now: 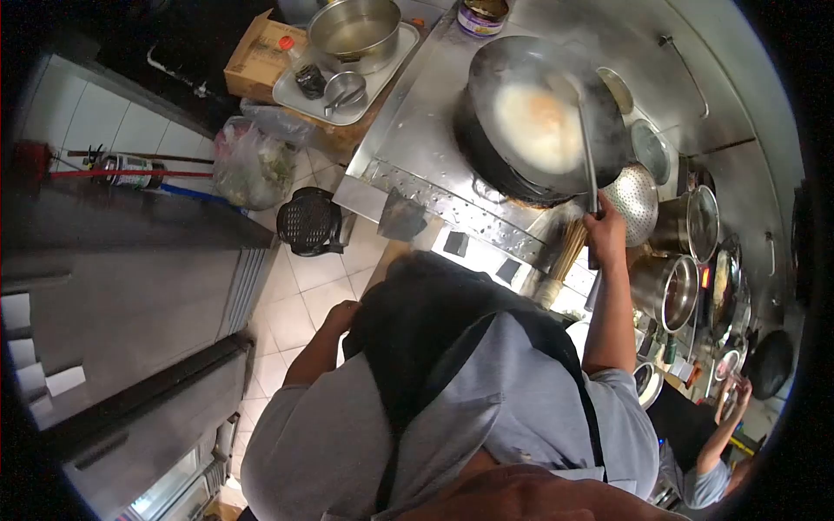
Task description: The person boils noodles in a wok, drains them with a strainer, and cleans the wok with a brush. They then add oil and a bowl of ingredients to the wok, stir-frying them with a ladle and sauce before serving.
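My right hand (605,233) is stretched forward and grips the long handle of a metal ladle (587,143). The ladle's bowl reaches into a big black wok (486,87) that holds a pale, steaming liquid. The wok sits on a burner in the steel cooking range (417,130). My left hand (340,314) hangs low at my side against my black apron (426,313), touching no tool; its fingers are partly hidden. A grey shirt covers my torso at the bottom of the view.
A perforated steel strainer (638,200) and steel pots (673,286) stand right of the wok. A tray (291,91) with a steel pot, a cardboard box (256,56), a plastic bag (252,161) and a black basket (308,221) lie left. Another person (717,460) works at lower right.
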Demonstrator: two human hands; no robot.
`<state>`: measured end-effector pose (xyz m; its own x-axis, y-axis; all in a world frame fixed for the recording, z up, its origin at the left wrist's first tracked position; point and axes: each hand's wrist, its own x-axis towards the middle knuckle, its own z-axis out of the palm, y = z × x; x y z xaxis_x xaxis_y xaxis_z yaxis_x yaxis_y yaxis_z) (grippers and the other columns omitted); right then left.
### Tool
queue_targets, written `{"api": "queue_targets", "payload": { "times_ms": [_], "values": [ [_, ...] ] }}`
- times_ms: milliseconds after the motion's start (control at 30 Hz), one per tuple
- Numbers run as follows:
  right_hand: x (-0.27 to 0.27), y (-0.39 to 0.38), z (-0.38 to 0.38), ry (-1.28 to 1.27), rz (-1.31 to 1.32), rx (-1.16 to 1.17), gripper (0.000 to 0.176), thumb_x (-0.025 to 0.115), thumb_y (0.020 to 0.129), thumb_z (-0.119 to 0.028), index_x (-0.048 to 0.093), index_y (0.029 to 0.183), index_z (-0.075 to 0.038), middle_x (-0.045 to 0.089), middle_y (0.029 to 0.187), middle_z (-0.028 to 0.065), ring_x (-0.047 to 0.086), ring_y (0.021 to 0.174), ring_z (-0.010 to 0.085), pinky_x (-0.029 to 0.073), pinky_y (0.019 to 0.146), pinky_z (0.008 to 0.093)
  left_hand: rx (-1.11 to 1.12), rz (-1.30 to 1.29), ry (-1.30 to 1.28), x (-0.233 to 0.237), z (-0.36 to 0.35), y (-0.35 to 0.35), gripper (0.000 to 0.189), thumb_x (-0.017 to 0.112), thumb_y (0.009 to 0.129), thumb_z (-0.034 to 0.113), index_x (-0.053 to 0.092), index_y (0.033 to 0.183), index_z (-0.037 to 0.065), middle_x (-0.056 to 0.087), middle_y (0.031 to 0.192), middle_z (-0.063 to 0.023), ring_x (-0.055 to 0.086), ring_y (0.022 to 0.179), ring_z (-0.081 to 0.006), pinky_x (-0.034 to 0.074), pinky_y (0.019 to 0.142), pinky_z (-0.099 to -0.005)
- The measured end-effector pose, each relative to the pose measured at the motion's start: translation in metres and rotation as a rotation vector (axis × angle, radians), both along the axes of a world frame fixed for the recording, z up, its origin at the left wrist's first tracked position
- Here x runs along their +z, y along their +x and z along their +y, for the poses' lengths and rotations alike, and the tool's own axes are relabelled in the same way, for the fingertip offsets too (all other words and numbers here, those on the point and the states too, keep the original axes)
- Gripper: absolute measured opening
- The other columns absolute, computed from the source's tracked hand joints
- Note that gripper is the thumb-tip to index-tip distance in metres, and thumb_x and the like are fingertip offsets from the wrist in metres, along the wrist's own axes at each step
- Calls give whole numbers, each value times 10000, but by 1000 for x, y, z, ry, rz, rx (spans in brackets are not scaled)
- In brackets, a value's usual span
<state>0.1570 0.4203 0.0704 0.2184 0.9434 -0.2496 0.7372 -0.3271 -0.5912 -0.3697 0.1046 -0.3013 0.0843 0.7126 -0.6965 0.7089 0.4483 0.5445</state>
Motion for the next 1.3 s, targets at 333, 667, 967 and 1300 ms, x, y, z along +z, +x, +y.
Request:
{"api": "queue_targets", "payload": {
  "times_ms": [333, 667, 967, 1300],
  "values": [
    [5, 4, -70, -40, 40, 69, 652, 620, 795, -60, 502, 1436, -38, 587, 740, 34, 534, 558, 102, 450, 514, 289, -179, -18, 150, 4, 54, -10, 425, 572, 952, 407, 684, 1129, 38, 699, 1115, -174, 661, 1016, -319, 514, 898, -383],
    [81, 22, -135, -168, 106, -105, 616, 598, 765, -34, 553, 1379, -26, 555, 688, 20, 530, 562, 96, 450, 523, 292, -124, -127, 127, 56, 113, 2, 210, 586, 902, 259, 674, 936, 72, 663, 886, -145, 660, 866, -284, 527, 768, -402],
    [23, 10, -94, -60, -118, 27, 645, 615, 755, -130, 538, 1393, -78, 669, 772, 159, 663, 699, 288, 520, 707, 388, -245, -8, 90, 44, 119, -1, 490, 575, 908, 428, 657, 1189, 36, 688, 1144, -198, 653, 1075, -337, 500, 942, -383],
    [-21, 23, -36, 114, 114, -21, 617, 610, 832, -96, 489, 1430, -5, 588, 780, 40, 534, 613, 116, 463, 575, 303, 101, -35, -113, 63, 92, 12, 516, 641, 900, 423, 656, 1230, 27, 692, 1156, -204, 676, 1049, -296, 520, 909, -369]
  ]
}}
